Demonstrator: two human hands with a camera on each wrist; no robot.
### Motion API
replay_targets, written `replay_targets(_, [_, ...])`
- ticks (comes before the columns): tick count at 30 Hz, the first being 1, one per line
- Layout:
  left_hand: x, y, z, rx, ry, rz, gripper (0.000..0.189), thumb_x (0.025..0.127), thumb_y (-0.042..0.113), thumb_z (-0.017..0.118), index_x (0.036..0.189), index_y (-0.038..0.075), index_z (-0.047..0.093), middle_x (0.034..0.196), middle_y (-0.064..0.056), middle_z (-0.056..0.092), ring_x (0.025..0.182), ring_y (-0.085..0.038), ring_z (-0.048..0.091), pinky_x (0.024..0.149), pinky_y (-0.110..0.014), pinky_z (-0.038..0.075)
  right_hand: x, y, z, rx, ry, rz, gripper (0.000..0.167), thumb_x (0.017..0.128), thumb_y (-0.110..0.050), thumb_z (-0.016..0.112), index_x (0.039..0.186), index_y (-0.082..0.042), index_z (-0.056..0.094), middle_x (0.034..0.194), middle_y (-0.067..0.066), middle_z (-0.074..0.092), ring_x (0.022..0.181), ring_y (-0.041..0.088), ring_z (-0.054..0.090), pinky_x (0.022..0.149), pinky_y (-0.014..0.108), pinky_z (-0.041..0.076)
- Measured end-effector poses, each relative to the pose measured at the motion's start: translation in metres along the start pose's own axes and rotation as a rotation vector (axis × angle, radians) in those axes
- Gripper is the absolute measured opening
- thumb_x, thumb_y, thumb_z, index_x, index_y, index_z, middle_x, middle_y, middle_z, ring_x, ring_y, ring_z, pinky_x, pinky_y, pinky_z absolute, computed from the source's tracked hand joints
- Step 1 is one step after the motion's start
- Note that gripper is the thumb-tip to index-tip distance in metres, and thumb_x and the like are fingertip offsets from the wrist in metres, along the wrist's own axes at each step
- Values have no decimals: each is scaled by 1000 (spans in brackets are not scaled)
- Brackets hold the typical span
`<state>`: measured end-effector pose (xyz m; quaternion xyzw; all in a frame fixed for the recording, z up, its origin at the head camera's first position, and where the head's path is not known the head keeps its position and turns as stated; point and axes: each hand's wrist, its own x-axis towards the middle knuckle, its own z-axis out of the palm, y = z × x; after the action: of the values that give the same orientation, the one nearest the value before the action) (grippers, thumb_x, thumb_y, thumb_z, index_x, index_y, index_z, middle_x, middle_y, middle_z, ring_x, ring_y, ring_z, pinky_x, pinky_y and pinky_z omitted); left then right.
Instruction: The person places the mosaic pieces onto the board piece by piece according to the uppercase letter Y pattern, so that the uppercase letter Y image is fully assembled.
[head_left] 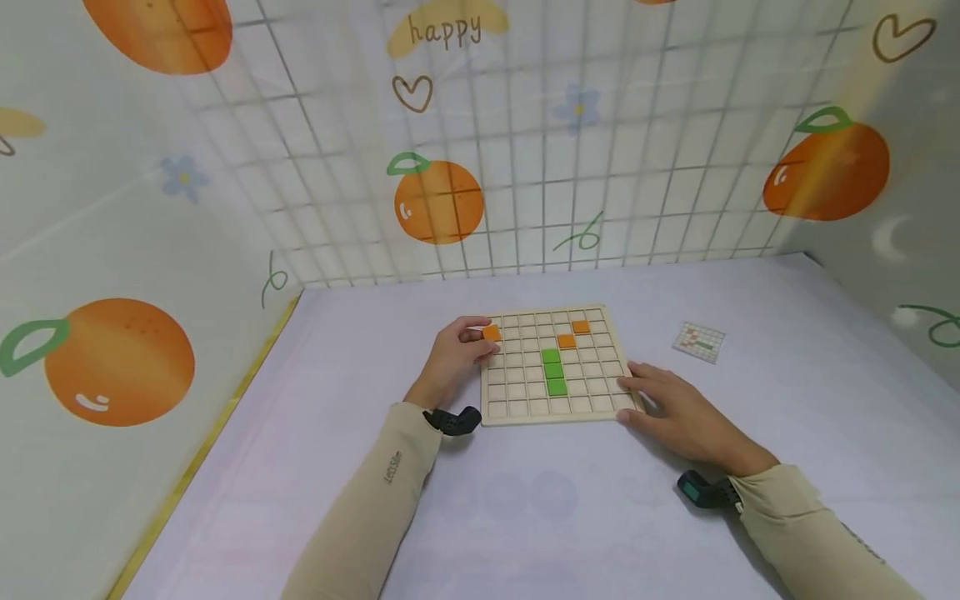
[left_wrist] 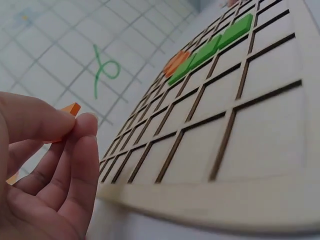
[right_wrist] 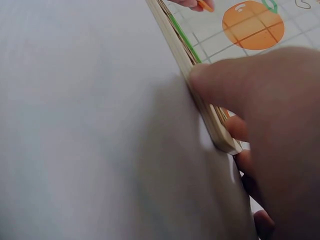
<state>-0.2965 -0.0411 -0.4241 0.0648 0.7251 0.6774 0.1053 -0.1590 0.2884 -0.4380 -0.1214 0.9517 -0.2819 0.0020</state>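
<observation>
A wooden grid board (head_left: 517,408) lies on the table. Three green tiles (head_left: 555,371) stand in one column on it, and two orange tiles (head_left: 581,327) sit diagonally to each other further back. At the board's far left corner, my left hand (head_left: 453,350) pinches another orange tile (left_wrist: 75,109) between thumb and fingertips; in the left wrist view it is held up off the grid. My right hand (head_left: 675,408) rests at the near right corner, thumb on the front edge and fingers against the right side, as the right wrist view (right_wrist: 220,80) also shows.
A small card (head_left: 700,342) with a coloured grid pattern lies right of the board. Behind the white table (head_left: 495,517) hangs a curtain (head_left: 517,200) printed with oranges and grid lines; it also closes off both sides. A yellow strip (head_left: 217,433) runs along the table's left edge.
</observation>
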Motion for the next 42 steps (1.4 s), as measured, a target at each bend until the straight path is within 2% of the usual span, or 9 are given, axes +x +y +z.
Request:
replay_targets(7, [16, 6, 7, 76, -29, 22, 41, 92, 2, 69, 133, 3, 63, 111, -13, 58, 97, -20, 68, 84, -31, 56, 2, -3, -2, 15, -1, -1, 66, 95, -49, 66, 145, -9, 54, 159, 18, 32, 145, 44, 25, 111, 64, 22])
replay_targets(15, [15, 8, 17, 131, -7, -25, 42, 91, 10, 73, 132, 10, 66, 115, -6, 62, 100, -18, 59, 81, -26, 53, 4, -4, -5, 4, -9, -1, 67, 95, -51, 64, 146, -10, 53, 159, 17, 32, 145, 43, 25, 111, 64, 22])
replay_targets(20, [15, 8, 22, 218, 2, -15, 43, 90, 12, 72, 133, 13, 67, 113, -4, 63, 97, -19, 60, 81, -30, 52, 5, -4, -6, 4, -12, -1, 67, 94, -52, 65, 146, -10, 53, 160, 17, 32, 146, 43, 24, 112, 64, 22])
replay_targets(23, [18, 8, 26, 331, -3, 8, 43, 89, 13, 71, 132, 15, 67, 111, 0, 64, 96, -18, 59, 82, -32, 49, 5, -4, -6, 5, -13, 3, 68, 94, -53, 65, 146, -10, 54, 160, 17, 32, 145, 44, 24, 112, 64, 22])
replay_targets(27, [19, 11, 31, 412, -9, 26, 42, 89, 12, 71, 131, 14, 68, 111, 1, 64, 97, -18, 60, 86, -33, 49, 5, -3, -7, 5, -11, 1, 68, 94, -53, 64, 146, -10, 53, 160, 17, 32, 146, 43, 25, 112, 64, 22])
replay_targets(35, [20, 9, 35, 423, -16, 15, 35, 88, 9, 70, 123, 15, 72, 108, 2, 66, 98, -20, 57, 90, -35, 46, 4, -1, -4, 8, -15, 6, 68, 94, -53, 64, 146, -10, 53, 160, 16, 31, 146, 43, 24, 112, 64, 21])
replay_targets(42, [20, 10, 39, 427, -37, 37, 32, 92, 12, 68, 124, 13, 71, 107, 2, 66, 100, -20, 56, 90, -37, 46, 5, 0, -4, -8, -10, 7, 66, 95, -50, 65, 146, -9, 53, 160, 17, 32, 146, 43, 25, 112, 63, 21])
